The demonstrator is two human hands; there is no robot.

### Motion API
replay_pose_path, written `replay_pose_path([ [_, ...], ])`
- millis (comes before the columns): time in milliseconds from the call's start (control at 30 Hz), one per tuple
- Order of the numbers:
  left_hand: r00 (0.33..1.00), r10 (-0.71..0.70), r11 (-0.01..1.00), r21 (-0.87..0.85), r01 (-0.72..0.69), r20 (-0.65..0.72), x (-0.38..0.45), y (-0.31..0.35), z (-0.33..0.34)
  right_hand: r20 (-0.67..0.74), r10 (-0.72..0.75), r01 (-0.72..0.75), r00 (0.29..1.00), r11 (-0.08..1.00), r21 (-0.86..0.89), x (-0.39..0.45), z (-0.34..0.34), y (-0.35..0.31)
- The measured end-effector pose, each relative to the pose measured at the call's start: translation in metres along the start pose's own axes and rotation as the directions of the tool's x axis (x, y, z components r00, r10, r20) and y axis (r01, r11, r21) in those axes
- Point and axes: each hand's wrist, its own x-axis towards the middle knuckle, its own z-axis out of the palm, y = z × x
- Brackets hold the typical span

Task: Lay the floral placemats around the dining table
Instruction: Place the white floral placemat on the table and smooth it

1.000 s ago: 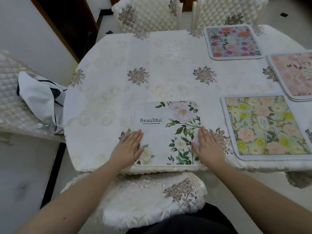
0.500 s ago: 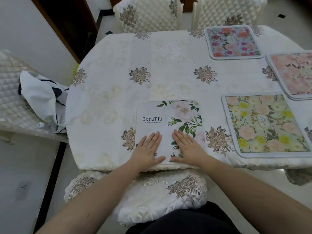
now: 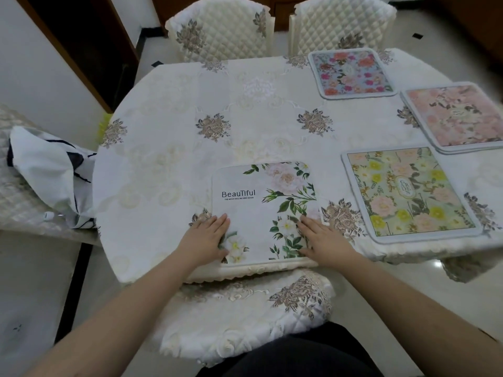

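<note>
With both palms spread flat near its near corners, the left hand (image 3: 204, 240) and right hand (image 3: 325, 240) press the white rose-printed "BeauTiful" placemat (image 3: 262, 210) onto the cream embroidered table (image 3: 174, 148) at its near edge, likely squaring it to the chair; neither grip closes round anything.

Four floral placemats (image 3: 265, 210) lie on one table (image 3: 168, 148), with four chairs (image 3: 220, 28) and two hands (image 3: 204, 240)

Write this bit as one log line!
step: smoothing white placemat | left hand: flat on mat | right hand: flat on mat | other mats laid: three
</note>
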Motion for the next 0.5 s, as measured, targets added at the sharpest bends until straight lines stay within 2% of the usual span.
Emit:
replay_pose_path([
  [67,0.999,-0.052,0.999,0.000,0.052,-0.010,0.000,0.001,-0.014,0.000,0.086,-0.086,0.996,0.996,0.033,-0.011,-0.009,-0.002],
  [233,0.976,-0.116,0.993,-0.005,0.117,-0.184,0.006,0.021,-0.047,-0.105,0.229,-0.220,0.968,0.972,0.086,-0.034,-0.035,-0.007],
  [367,0.967,-0.056,0.998,-0.040,0.048,-0.247,0.015,0.061,-0.073,-0.183,0.294,-0.268,0.938,0.951,0.157,-0.050,-0.049,-0.004],
  [500,0.937,0.095,0.995,-0.009,-0.104,-0.337,0.019,0.117,-0.108,-0.258,0.363,-0.311,0.895,0.924,0.221,-0.074,-0.051,0.010],
])
